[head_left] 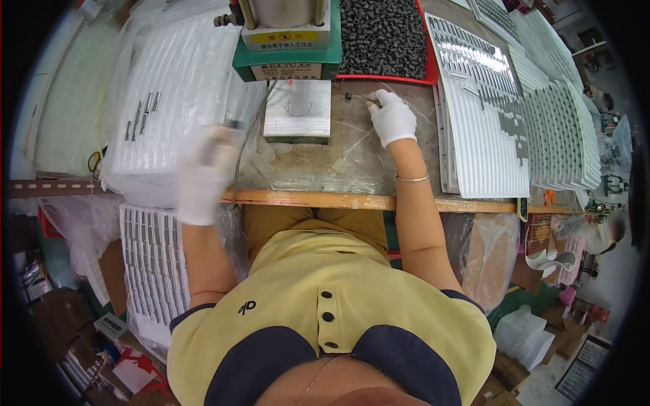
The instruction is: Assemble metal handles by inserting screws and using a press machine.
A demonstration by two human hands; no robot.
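Observation:
My right hand (394, 119), in a white glove, pinches thin metal tweezers (359, 99) over the bench. A small black sleeve (349, 97) sits at their tip. To the left, my left hand (202, 172), also gloved, is smeared by motion beside the plastic-wrapped stack. Something short and dark (233, 124) shows at its fingertips, too blurred to name. Between the hands lies a silver metal block (296, 116) under the green press head (288, 64). Several metal pins (141, 116) rest on the plastic-covered white sheets (172, 61) at the left.
A red tray (430, 54) heaped with black sleeves (382, 37) stands at the back. Ridged white trays (484, 145), partly filled with metal pins, lie at the right. A cable (250, 135) runs down past the block to the wooden bench edge (325, 199). Scissors (95, 161) lie far left.

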